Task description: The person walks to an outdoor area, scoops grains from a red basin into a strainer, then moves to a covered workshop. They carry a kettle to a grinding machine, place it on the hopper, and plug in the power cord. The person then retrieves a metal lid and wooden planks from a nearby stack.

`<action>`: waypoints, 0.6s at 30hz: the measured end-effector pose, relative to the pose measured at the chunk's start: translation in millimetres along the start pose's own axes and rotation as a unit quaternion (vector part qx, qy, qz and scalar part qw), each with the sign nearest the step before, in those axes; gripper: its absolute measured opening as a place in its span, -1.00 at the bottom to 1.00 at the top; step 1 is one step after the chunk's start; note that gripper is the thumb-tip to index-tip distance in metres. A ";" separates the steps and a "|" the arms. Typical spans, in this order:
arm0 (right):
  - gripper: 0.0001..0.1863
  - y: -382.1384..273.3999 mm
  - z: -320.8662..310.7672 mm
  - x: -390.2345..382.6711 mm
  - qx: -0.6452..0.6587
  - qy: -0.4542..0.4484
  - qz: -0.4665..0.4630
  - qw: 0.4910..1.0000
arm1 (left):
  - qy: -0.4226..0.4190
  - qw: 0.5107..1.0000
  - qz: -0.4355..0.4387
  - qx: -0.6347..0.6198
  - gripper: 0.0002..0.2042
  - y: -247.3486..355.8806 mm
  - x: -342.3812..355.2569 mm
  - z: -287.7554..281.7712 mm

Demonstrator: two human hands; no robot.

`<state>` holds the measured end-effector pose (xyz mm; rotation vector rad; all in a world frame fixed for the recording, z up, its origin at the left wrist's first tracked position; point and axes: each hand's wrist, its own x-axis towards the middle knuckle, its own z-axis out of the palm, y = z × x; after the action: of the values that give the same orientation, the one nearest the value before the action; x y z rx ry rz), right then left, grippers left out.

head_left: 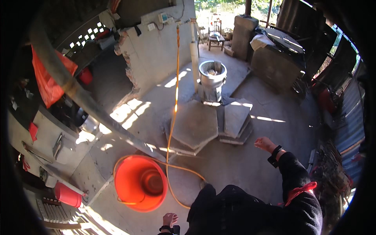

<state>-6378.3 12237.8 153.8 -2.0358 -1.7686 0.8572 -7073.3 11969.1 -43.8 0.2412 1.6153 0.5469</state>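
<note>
On the floor [243, 172], the big orange bucket [129, 176]: it stands with its mouth up, ahead of the left hand [170, 219] and a bit to its left. I see no water or things piled in it, just its round bottom.
Yellow hose [176, 105]: it hangs down in front of the grey wall [156, 58] to the floor. One part seems to loop round the back of the bucket, and more lies on the bucket's right.
Left hand: near the bucket, not touching it. Its fingers look softly bent, about half open, with nothing in them.
Right hand [265, 143]: held out over the floor, well apart from the bucket. Its fingers curl loosely, half open, and I see nothing in them.
Bucket and hose so far: both are set out side by side, so that much looks done. With no hand on them and the bucket looking bare inside, I think most of the work is left.
Silver pot [214, 81]: farther off, just past the grey slabs [194, 123]. It has something pale inside, too small to name.
Hard to see: a yellow bit [126, 203] in the bucket may be the hose's end or a handle; I can't tell. The dark clothes [231, 211] hide part of the floor, the left arm is cut off at the bottom, and the heap [333, 172] on the right is too dark to sort out.
</note>
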 end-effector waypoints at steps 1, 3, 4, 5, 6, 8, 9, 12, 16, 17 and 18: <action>-0.78 -11.1 -15.3 38.0 -0.051 -0.058 -0.014 0.997 | -0.001 1.000 -0.001 0.026 -0.84 33.3 14.5 8.7; -0.81 -28.8 -43.2 108.3 -0.054 -0.039 -0.065 0.996 | -0.011 0.999 0.027 -0.021 -0.84 89.8 31.8 19.5; -0.83 -37.6 -57.4 142.5 -0.078 -0.013 -0.124 0.989 | -0.006 0.999 0.029 -0.031 -0.85 112.3 35.9 22.4; -0.85 -48.4 -72.8 176.8 -0.110 0.014 -0.167 0.980 | -0.012 0.996 0.080 -0.035 -0.84 130.1 37.9 24.0; -0.86 -62.4 -89.8 210.3 -0.132 0.036 -0.219 0.966 | 0.021 0.996 0.067 -0.050 -0.83 143.0 38.2 24.6; -0.88 -100.1 -126.4 272.1 -0.127 0.068 -0.276 0.950 | 0.046 0.989 0.110 -0.092 -0.82 154.1 36.0 25.4; -0.84 -122.2 -144.3 301.4 -0.105 0.088 -0.249 0.959 | 0.090 0.987 0.079 -0.110 -0.79 153.7 34.7 27.6; -0.74 -180.2 -190.6 393.7 -0.054 0.077 -0.174 0.980 | 0.148 0.981 0.070 -0.100 -0.73 141.7 34.3 51.9; -0.70 -244.1 -236.2 541.1 0.055 0.106 -0.206 0.971 | 0.124 0.987 -0.016 -0.099 -0.75 167.3 49.4 142.9; -0.71 -264.0 -247.0 575.9 0.107 0.099 -0.209 0.967 | 0.121 0.987 -0.024 -0.100 -0.76 184.6 53.5 169.3; -0.71 -286.7 -257.9 608.8 0.145 0.098 -0.185 0.967 | 0.118 0.987 -0.027 -0.104 -0.76 203.8 57.0 194.3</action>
<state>-6408.5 12921.3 380.1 -1.4876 -1.7201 0.7191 -6923.7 12210.8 -2.5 -0.0244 1.7716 0.7167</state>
